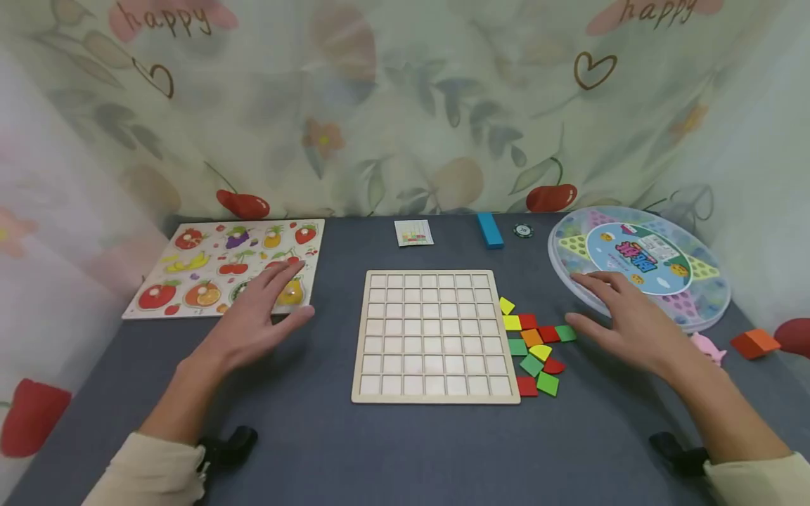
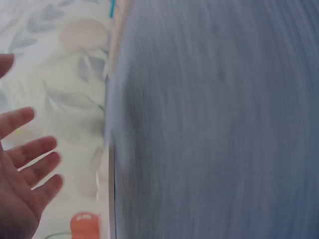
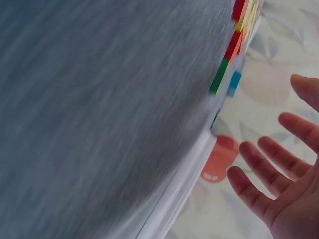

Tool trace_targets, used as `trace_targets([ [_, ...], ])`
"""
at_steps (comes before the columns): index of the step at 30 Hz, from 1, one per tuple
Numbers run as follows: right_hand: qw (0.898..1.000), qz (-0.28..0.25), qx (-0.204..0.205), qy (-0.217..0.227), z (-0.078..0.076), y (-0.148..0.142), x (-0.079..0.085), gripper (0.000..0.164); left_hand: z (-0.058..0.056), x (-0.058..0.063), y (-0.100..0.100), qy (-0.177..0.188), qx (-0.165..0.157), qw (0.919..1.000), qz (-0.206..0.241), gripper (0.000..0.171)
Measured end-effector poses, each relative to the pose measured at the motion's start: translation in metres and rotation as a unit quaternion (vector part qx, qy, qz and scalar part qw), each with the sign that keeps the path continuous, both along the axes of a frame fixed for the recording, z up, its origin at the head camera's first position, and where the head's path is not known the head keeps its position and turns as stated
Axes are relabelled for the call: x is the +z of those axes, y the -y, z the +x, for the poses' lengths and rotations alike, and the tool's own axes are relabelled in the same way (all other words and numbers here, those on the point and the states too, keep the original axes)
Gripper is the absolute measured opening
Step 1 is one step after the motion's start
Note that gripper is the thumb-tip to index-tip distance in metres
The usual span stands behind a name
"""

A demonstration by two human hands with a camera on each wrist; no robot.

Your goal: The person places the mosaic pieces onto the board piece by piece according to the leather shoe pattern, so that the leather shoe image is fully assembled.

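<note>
My left hand (image 1: 256, 316) is held with spread fingers near the fruit puzzle board (image 1: 190, 260), overlapping its right part in the head view; it holds nothing. On the other side my right hand (image 1: 626, 320) also has its fingers apart, beside the round game board (image 1: 639, 260) with a blue centre label. Between the hands lies a wooden grid board (image 1: 434, 337) of pale square cells. Along its right edge are several small coloured pieces, among them a red square (image 1: 527, 386), a green square (image 1: 548, 384) and a yellow rounded piece (image 1: 541, 353).
At the back of the dark table are a small printed card (image 1: 414, 233), a blue block (image 1: 490, 230) and a round chip (image 1: 523, 230). A pink pig figure (image 1: 707, 348) and an orange block (image 1: 756, 344) sit at the right. A patterned curtain (image 1: 405, 105) hangs behind.
</note>
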State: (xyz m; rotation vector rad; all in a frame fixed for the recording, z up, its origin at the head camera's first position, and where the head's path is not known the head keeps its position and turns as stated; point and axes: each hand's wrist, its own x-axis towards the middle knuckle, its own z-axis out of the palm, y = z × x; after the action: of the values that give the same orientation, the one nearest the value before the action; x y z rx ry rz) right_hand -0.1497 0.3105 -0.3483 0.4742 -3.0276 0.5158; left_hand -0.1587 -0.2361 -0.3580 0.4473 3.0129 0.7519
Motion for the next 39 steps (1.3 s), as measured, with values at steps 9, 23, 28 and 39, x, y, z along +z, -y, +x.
trace_targets([
  [9,0.996,-0.032,0.048,0.063,-0.025,0.043,0.001,0.046,0.003,-0.017,-0.045,0.045,-0.034,0.9902,0.127,0.061],
  [23,0.985,0.008,0.054,0.163,-0.073,0.08,-0.01,0.031,0.007,-0.031,-0.07,0.079,-0.086,0.9925,0.036,0.07],
  [28,0.983,-0.029,0.043,0.176,-0.076,0.082,-0.01,0.021,0.007,-0.029,-0.07,0.078,-0.08,0.9935,0.021,0.071],
  [39,0.977,-0.12,0.018,0.177,-0.067,0.092,0.009,0.027,0.009,-0.03,-0.069,0.063,-0.074,0.9952,0.011,0.072],
])
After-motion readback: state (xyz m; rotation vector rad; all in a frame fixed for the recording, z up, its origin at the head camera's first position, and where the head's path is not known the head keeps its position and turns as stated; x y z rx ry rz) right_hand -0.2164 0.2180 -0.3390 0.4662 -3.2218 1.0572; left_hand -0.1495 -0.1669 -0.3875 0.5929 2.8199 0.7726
